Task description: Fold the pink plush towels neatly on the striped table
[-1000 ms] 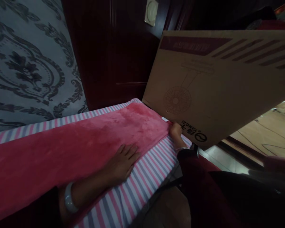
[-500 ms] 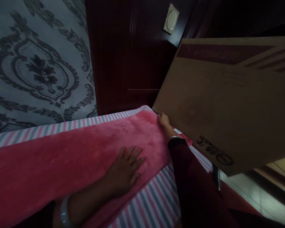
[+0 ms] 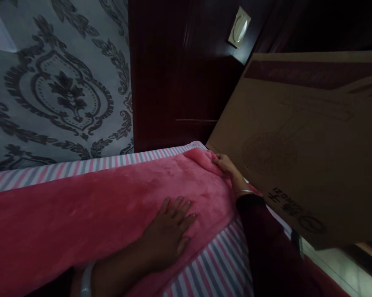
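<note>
A pink plush blanket (image 3: 89,210) lies spread over a striped sheet (image 3: 210,260) in pink, grey and white. My left hand (image 3: 169,233) rests flat on the blanket with its fingers spread. At the blanket's far right corner, my right hand (image 3: 224,163) pinches the edge, and a fold of the plush rises between the thumb and fingers. Bracelets circle both wrists. The far side of the striped sheet shows as a narrow band beyond the blanket.
A large cardboard box (image 3: 297,144) leans close by my right hand and forearm. Behind the bed stand a dark wooden panel (image 3: 170,82) with a wall switch (image 3: 239,27) and a patterned wall (image 3: 65,95). Pale floor tiles (image 3: 334,264) show at the lower right.
My right hand has lifted and folded the blanket's corner inward. My left hand stays flat on the blanket. The whole view has shifted slightly.
</note>
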Action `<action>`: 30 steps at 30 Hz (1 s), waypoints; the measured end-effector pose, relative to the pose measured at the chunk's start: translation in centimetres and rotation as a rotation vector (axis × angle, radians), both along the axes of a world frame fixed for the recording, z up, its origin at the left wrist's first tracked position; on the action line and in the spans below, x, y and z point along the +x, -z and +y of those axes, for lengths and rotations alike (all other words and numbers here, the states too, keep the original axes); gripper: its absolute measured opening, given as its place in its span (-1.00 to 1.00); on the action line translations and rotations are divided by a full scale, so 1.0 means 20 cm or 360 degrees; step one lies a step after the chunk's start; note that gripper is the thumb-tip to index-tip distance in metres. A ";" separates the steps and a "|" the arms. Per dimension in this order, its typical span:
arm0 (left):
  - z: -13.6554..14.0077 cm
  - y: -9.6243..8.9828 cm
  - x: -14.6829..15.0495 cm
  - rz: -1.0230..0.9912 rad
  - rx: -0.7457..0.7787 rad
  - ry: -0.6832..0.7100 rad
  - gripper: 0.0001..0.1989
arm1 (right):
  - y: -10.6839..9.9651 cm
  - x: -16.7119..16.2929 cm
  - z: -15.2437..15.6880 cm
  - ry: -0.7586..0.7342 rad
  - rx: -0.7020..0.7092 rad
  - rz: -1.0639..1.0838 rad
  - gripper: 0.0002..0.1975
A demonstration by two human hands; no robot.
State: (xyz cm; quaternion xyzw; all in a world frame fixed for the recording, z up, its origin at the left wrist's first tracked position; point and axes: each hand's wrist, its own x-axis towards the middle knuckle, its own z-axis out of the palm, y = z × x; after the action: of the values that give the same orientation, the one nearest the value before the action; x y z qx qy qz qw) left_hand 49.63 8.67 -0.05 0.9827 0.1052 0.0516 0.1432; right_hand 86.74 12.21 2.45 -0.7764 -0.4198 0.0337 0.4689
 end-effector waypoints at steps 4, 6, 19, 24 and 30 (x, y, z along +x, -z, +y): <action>0.00 0.02 0.00 -0.0020 -0.0012 0.0000 -0.39 | -0.03 -0.11 -0.12 -0.0299 -0.0091 -0.0314 -0.82; 0.01 0.03 0.00 -0.0074 -0.0004 0.0001 -0.39 | -0.01 -0.19 -0.19 -0.0499 -0.0191 -0.0521 -0.83; 0.00 -0.01 0.01 -0.0009 -0.0025 -0.0006 -0.39 | -0.09 -0.22 0.07 0.0022 -0.0045 -0.0045 -0.71; -0.01 0.02 0.00 -0.0072 -0.0038 -0.0002 -0.38 | -0.24 0.02 0.24 0.0337 0.0145 -0.0154 -0.77; -0.02 0.02 -0.01 -0.0098 -0.0095 0.0007 -0.40 | -0.19 0.16 0.35 0.0529 0.0068 -0.0189 -0.71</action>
State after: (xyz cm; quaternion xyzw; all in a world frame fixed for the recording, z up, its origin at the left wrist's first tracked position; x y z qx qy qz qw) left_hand 49.37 8.33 -0.43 0.9762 0.1000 0.0784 0.1758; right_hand 89.93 19.21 6.22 -0.8255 -0.3134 -0.0991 0.4588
